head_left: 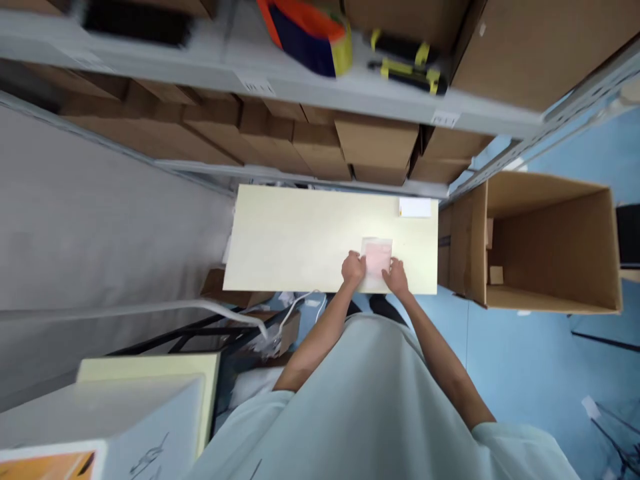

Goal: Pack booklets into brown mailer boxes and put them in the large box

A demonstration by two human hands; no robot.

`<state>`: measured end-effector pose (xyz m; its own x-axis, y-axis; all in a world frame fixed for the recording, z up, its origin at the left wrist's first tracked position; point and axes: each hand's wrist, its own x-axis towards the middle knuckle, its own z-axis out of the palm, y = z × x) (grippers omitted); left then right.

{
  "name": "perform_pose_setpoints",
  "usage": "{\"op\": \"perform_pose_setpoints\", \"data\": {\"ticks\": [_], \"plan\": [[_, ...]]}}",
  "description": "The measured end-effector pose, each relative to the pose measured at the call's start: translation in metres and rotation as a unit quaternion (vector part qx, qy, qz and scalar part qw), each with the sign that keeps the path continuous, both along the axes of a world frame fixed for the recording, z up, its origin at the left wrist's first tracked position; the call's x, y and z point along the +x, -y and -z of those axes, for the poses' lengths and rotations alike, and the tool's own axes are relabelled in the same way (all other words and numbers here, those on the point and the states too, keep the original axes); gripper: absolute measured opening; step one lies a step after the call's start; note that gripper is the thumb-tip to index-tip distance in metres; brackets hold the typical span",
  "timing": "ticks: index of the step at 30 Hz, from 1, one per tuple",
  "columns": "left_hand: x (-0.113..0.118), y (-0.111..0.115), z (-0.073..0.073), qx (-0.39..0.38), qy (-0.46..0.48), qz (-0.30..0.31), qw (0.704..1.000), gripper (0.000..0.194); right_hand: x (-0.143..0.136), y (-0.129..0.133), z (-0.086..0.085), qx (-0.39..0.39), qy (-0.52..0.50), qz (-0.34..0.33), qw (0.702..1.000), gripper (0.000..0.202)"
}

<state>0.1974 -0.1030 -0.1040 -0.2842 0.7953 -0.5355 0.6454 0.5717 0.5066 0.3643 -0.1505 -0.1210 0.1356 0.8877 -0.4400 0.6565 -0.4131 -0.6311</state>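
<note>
A flat pink packet (pixel 379 257), seemingly in a clear or whitish sleeve, lies on the pale cream tabletop (pixel 295 240) near its front edge. My left hand (pixel 353 269) has its fingers curled, with the thumb on the packet's left edge. On the opposite side, my right hand (pixel 397 275) grips the right edge between thumb and bent fingers. The packet's exact kind cannot be made out. A small white box (pixel 415 207) rests at the table's back right corner.
Metal shelving (pixel 310 90) with brown cartons rises behind the table. Its upper shelf carries a roll of coloured tape (pixel 313 37) and yellow-black cutters (pixel 407 63). A large open carton (pixel 550 243) stands right; a white box (pixel 145 413) is at lower left.
</note>
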Motion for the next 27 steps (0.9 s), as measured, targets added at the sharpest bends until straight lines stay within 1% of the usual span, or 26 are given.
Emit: {"op": "perform_pose_setpoints", "data": {"ticks": [2,4,6,8,9,11,13,15,17,18,20,21,23,25,27], "plan": [[-0.004,-0.005,-0.018,0.044,0.015,-0.009,0.999,0.016,0.001,-0.004,-0.011,0.02,-0.019,-0.003,1.0,0.043],[-0.007,-0.015,-0.036,0.097,0.03,-0.025,0.994,0.019,0.006,-0.015,-0.023,0.057,-0.029,-0.005,0.998,0.043],[-0.009,-0.032,-0.053,0.149,0.052,-0.035,0.987,0.02,0.013,-0.038,-0.038,0.096,-0.017,-0.019,0.995,0.045],[-0.009,-0.058,-0.074,0.203,0.077,-0.034,0.976,0.022,0.021,-0.074,-0.062,0.145,0.0,-0.031,0.989,0.049],[-0.009,-0.072,-0.086,0.231,0.088,-0.03,0.968,0.022,0.025,-0.095,-0.077,0.178,0.012,-0.038,0.983,0.051],[-0.009,-0.103,-0.115,0.286,0.105,-0.024,0.952,0.023,0.031,-0.142,-0.115,0.256,0.042,-0.057,0.964,0.051],[-0.007,-0.133,-0.147,0.338,0.117,-0.019,0.934,0.023,0.035,-0.188,-0.158,0.335,0.084,-0.084,0.935,0.049],[-0.004,-0.158,-0.18,0.394,0.131,-0.011,0.909,0.025,0.037,-0.23,-0.203,0.388,0.131,-0.111,0.905,0.049],[0.0,-0.176,-0.211,0.445,0.149,0.001,0.883,0.031,0.036,-0.265,-0.243,0.419,0.181,-0.14,0.879,0.049],[0.002,-0.182,-0.225,0.465,0.158,0.008,0.871,0.035,0.035,-0.281,-0.261,0.426,0.206,-0.156,0.867,0.049],[0.006,-0.19,-0.249,0.493,0.171,0.018,0.853,0.042,0.032,-0.306,-0.288,0.416,0.255,-0.183,0.854,0.049],[0.008,-0.192,-0.258,0.503,0.175,0.022,0.846,0.045,0.03,-0.317,-0.298,0.399,0.278,-0.191,0.853,0.049],[0.009,-0.193,-0.27,0.516,0.181,0.024,0.837,0.049,0.028,-0.333,-0.309,0.347,0.32,-0.201,0.859,0.05],[0.009,-0.19,-0.274,0.522,0.185,0.024,0.832,0.051,0.027,-0.343,-0.313,0.301,0.348,-0.205,0.864,0.048],[0.006,-0.186,-0.273,0.523,0.185,0.025,0.832,0.052,0.027,-0.348,-0.311,0.282,0.359,-0.21,0.865,0.044]]}}
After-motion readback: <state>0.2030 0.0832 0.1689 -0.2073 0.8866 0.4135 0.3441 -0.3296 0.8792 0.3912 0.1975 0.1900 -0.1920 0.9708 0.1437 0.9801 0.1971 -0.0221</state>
